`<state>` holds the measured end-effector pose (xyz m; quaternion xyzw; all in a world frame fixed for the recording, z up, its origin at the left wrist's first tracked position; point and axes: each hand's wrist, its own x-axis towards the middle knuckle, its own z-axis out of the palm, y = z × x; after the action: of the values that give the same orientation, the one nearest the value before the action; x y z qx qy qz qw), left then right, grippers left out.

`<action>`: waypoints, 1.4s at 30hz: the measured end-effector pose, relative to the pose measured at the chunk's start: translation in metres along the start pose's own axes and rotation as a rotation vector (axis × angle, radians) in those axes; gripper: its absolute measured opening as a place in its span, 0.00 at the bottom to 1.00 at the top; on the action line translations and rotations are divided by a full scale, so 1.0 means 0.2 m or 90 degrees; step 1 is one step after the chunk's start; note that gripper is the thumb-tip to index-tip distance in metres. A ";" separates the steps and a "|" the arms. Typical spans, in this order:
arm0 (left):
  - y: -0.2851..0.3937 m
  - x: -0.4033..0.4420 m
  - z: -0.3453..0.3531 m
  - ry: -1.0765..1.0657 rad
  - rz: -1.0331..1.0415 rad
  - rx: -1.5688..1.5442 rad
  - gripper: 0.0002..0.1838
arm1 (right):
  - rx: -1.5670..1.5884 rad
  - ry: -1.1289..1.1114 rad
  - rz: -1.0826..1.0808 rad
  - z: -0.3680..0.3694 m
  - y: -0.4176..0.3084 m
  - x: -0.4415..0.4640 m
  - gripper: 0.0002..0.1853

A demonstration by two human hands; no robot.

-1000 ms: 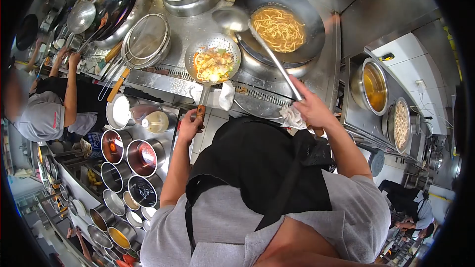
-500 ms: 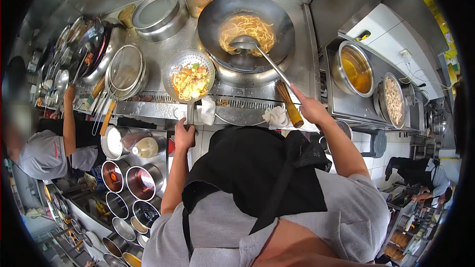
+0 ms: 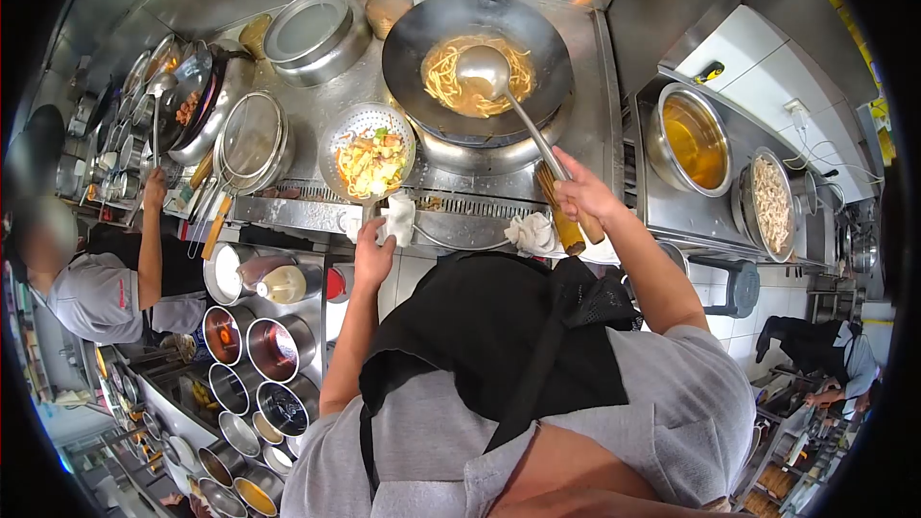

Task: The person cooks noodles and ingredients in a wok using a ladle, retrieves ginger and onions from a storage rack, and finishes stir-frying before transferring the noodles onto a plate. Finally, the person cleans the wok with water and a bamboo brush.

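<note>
My right hand (image 3: 585, 197) grips the long handle of a ladle (image 3: 483, 69), whose bowl is turned underside up over noodles (image 3: 446, 88) in brownish liquid. They lie in a black wok (image 3: 403, 48) on the stove. At the stove's front edge, my left hand (image 3: 374, 254) is closed around the handle of a perforated skimmer (image 3: 331, 146), partly hiding it. Chopped vegetables and egg-like pieces (image 3: 370, 161) fill the skimmer. A white cloth (image 3: 396, 219) lies close beside that hand.
A bamboo brush (image 3: 566, 225) and crumpled cloth (image 3: 531, 233) lie by the front edge. Right stand a pot of yellow liquid (image 3: 693, 142) and a bowl of pale strips (image 3: 767, 201). Left are sieves (image 3: 247, 139), sauce pots (image 3: 278, 350) and a co-worker (image 3: 101, 288) holding another ladle.
The ladle bowl has turned over and shifted slightly up within the wok. My right hand has moved left and upward with it. The noodles have spread, with more liquid showing.
</note>
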<state>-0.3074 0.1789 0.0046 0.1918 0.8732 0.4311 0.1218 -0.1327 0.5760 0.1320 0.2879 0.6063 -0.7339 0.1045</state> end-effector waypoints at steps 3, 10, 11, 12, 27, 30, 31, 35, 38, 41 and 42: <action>-0.05 -0.08 -0.04 0.003 -0.130 -0.051 0.23 | 0.115 -0.038 -0.009 -0.01 0.00 -0.01 0.40; -0.23 -0.15 -0.09 0.073 -0.208 -0.096 0.22 | 0.182 -0.122 -0.066 0.04 -0.19 -0.14 0.41; -0.24 -0.15 -0.09 0.071 -0.200 -0.091 0.23 | 0.193 -0.138 -0.074 0.06 -0.21 -0.16 0.40; -0.25 -0.14 -0.07 0.076 -0.204 -0.093 0.23 | 0.190 -0.143 -0.072 0.08 -0.24 -0.18 0.40; -0.14 0.11 0.21 0.012 -0.078 0.032 0.38 | -0.140 -0.231 -0.021 0.58 -0.31 -0.03 0.42; -0.09 0.09 0.19 0.015 -0.051 0.007 0.38 | -0.209 -0.169 -0.071 0.53 -0.32 -0.05 0.42; -0.07 0.07 0.17 0.018 -0.038 -0.014 0.38 | -0.214 -0.105 -0.092 0.49 -0.32 -0.06 0.42; -0.10 0.00 0.11 0.006 -0.033 -0.030 0.35 | -0.295 0.093 -0.122 0.27 -0.38 -0.02 0.42; -0.17 -0.02 0.07 0.021 -0.015 -0.067 0.32 | -0.541 0.282 -0.347 -0.13 -0.01 0.33 0.42; -0.08 -0.04 -0.08 0.041 -0.116 -0.134 0.30 | -0.652 0.392 -0.359 -0.11 0.11 0.31 0.43; -0.09 -0.04 -0.10 0.046 -0.112 -0.134 0.30 | -0.590 0.368 -0.256 -0.02 0.11 0.24 0.43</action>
<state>-0.3118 0.1508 0.0021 0.0853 0.8404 0.5146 0.1470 -0.1598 0.5838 0.0871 0.2800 0.9108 -0.2891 -0.0922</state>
